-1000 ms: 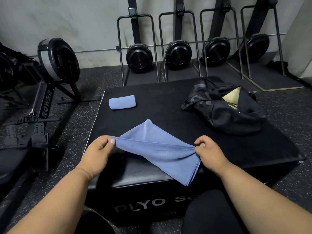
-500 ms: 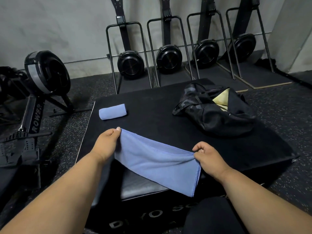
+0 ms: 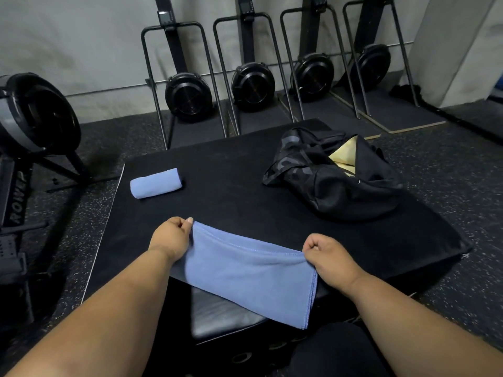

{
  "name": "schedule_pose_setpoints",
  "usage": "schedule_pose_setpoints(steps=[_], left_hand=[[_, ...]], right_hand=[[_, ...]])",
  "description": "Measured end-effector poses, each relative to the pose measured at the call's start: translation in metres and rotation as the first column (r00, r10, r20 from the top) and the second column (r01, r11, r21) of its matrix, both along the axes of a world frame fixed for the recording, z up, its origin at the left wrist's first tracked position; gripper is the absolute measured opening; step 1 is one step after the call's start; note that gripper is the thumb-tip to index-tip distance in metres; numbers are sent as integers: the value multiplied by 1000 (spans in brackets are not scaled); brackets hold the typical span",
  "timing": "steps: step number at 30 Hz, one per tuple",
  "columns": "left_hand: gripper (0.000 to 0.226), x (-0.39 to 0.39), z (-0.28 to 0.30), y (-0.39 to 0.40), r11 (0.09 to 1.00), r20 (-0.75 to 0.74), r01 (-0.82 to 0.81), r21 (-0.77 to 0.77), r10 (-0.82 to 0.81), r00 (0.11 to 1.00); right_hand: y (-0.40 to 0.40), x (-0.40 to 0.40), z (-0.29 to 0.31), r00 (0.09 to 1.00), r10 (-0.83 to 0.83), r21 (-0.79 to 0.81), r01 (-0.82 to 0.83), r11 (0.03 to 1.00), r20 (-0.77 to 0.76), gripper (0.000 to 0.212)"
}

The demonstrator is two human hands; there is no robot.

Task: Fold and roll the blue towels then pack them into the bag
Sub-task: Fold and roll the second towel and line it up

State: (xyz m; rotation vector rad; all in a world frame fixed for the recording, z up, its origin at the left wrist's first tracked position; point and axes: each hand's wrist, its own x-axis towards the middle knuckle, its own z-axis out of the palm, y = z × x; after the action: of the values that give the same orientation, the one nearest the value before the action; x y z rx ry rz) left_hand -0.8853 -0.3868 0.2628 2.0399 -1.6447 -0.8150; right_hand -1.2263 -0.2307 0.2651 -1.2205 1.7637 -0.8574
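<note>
Clearly the folded blue towel (image 3: 245, 270) was light, limp cloth that sagged wherever it was unsupported, so it looked best held by its top corners, as it was. Going from left to right, the left hand (image 3: 171, 238) pinched the far left corner between thumb and curled fingers, the cloth stretched across between the two hands with its lower edge hanging over the near edge of the black plyo box (image 3: 245, 170), and the right hand (image 3: 329, 257) gripped the far right corner in a closed fist. Being soft and layered, the towel would probably slip out of alignment if one corner were let go, so both corners needed even tension before it was laid flat for rolling. Ahead of the left hand and well apart from it, a rolled blue towel (image 3: 155, 183) lay on the box, already finished but not yet packed. Ahead of the right hand sat the black bag (image 3: 334, 183), slumped open with a yellow lining (image 3: 344, 156) showing. Nothing lay between the hands and the bag, though its floppy mouth might need holding open. Beyond the box, rowing machines (image 3: 250, 83) stood upright against the wall, clear of the work.
</note>
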Motion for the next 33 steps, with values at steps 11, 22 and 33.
schedule_pose_setpoints(steps=[11, 22, 33], left_hand=[[37, -8, -6, -2, 1000, 117, 2, 3, -3, 993], [26, -3, -6, -6, 992, -103, -90, 87, 99, 990], [18, -7, -6, 2, 1000, -59, -8, 24, 9, 998]], right_hand=[[4, 2, -2, 994, 95, -7, -95, 995, -51, 14], [1, -11, -13, 993, 104, -73, -101, 992, 52, 14], [0, -11, -17, 996, 86, -95, -85, 992, 3, 12]])
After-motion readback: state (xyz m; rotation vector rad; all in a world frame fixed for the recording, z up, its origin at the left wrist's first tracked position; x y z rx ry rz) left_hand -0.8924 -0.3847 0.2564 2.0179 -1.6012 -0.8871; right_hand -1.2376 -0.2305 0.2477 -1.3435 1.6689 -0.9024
